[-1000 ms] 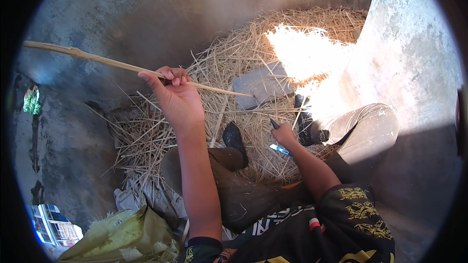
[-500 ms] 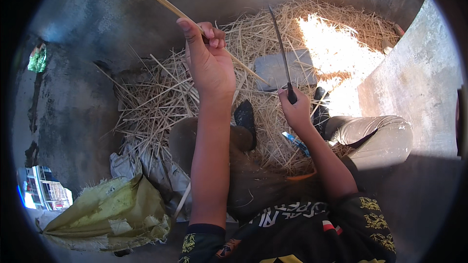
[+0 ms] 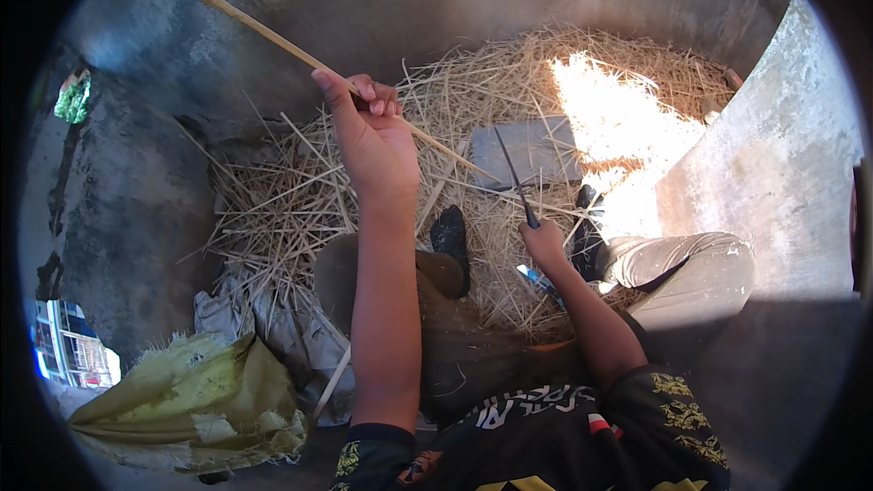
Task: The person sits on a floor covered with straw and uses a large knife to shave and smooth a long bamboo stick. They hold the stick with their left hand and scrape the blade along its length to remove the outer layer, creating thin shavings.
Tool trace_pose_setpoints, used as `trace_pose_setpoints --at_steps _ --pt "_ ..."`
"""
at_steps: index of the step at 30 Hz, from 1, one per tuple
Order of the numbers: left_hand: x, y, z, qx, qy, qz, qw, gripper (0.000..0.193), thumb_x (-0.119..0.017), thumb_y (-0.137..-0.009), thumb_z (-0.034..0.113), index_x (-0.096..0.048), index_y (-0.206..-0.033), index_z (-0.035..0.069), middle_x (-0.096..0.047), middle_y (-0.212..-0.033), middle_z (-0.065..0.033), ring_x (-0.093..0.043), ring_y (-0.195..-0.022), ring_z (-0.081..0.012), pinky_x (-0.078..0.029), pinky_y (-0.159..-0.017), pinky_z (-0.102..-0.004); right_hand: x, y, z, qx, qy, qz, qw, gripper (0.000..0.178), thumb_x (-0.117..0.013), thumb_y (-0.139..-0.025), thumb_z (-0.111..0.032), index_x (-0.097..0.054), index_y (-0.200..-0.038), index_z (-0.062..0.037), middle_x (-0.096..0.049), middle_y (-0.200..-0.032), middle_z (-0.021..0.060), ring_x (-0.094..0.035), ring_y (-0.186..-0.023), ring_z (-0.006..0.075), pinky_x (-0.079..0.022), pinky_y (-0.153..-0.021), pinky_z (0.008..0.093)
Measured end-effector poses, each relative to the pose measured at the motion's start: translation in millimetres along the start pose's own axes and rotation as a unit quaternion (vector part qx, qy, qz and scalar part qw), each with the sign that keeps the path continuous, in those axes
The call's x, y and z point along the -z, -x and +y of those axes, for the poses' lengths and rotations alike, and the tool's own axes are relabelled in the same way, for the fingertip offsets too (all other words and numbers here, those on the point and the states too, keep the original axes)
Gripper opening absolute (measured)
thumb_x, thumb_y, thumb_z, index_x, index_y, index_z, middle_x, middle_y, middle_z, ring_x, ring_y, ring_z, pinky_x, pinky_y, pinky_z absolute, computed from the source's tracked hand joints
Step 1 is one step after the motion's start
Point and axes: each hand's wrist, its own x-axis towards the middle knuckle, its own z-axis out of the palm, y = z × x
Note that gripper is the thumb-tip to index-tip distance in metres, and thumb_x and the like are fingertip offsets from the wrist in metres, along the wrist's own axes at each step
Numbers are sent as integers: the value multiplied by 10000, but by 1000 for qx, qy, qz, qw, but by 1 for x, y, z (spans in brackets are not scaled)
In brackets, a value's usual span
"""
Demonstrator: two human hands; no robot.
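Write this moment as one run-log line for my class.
left hand: holds stick, slanted | right hand: holds knife | grey block: amid straw

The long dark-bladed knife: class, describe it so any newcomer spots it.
Find the broad heap of pale dry straw, then the person's right hand over its near side. From that fist, the long dark-bladed knife points away, its blade seen against a flat grey rectangular block. Dark and tapering, it contrasts with the straw.

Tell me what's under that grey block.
Pale straw shows around the grey block. Whatever lies directly beneath is covered by the block itself, so I cannot tell whether straw continues there.
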Motion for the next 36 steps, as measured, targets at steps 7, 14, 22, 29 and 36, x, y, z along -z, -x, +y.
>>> trace_pose_setpoints --at_steps 7,14,22,29,36 --pt "7 3 5 -2 7 3 1000 558 -610 -869 649 -461 -720 132 -366 -659 37 -353 -652 -107 -279 -698 -280 13 27 -59 89 -231 62 967 390 -632 -858 -261 -534 -625 36 -513 -524 96 -479 -508 194 -386 -535 376" --pt "18 -7 5 -7 28 63 998 538 -614 -863 644 -446 -730 151 -378 -702 43 -348 -646 -95 -282 -696 -270 -59 1 90 10 52 11 999 394 -647 -819 -283 -587 -641 63 -601 -564 177 -591 -499 319 -486 -551 421" --pt "23 -6 8 -20 1 68 997 556 -586 -867 673 -442 -727 154 -364 -686 46 -345 -646 -98 -267 -686 -261 24 25 -62 121 -150 94 977 395 -631 -866 -311 -616 -751 66 -611 -647 240 -655 -633 328 -465 -616 444" --pt "16 -9 0 -14 6 57 998 571 -583 -867 681 -436 -705 153 -352 -663 35 -341 -653 -114 -257 -716 -280 -40 -5 88 -72 30 25 997 400 -637 -812 -312 -616 -717 75 -642 -691 251 -670 -686 349 -474 -631 471" --pt "29 -6 10 -38 -20 70 997 572 -562 -877 683 -421 -721 152 -345 -685 33 -339 -654 -114 -261 -690 -277 20 29 -56 73 -119 40 989 385 -633 -818 -295 -616 -710 74 -630 -646 241 -655 -660 391 -470 -640 484"
